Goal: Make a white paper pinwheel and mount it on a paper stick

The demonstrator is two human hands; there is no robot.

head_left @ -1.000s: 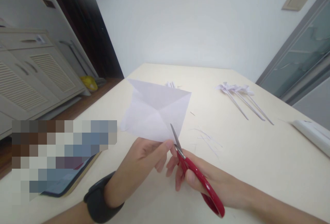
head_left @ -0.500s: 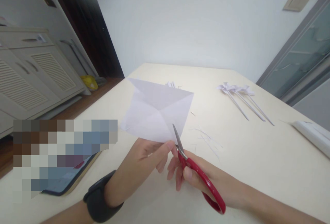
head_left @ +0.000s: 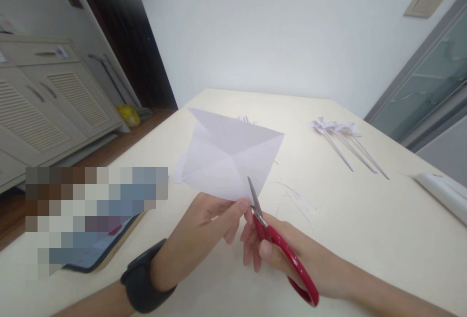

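Note:
A white sheet of paper with diagonal creases is held up above the table. My left hand, with a black watch on its wrist, pinches the sheet at its near edge between thumb and fingers. In my right hand is a pair of scissors with red handles. Their blades are parted at the sheet's near right corner, one blade lying over the paper and the other mostly hidden beneath it. The fingers of my two hands are close together there.
Paper pinwheels on thin sticks lie at the table's back right. Thin paper strips are scattered right of the sheet. A tablet-like device, partly blurred out, lies at left. A white object is at the right edge.
The paper has shifted slightly right and its far right corner has swung outward. Both hands keep their grips, and the scissors stay parted at the same corner.

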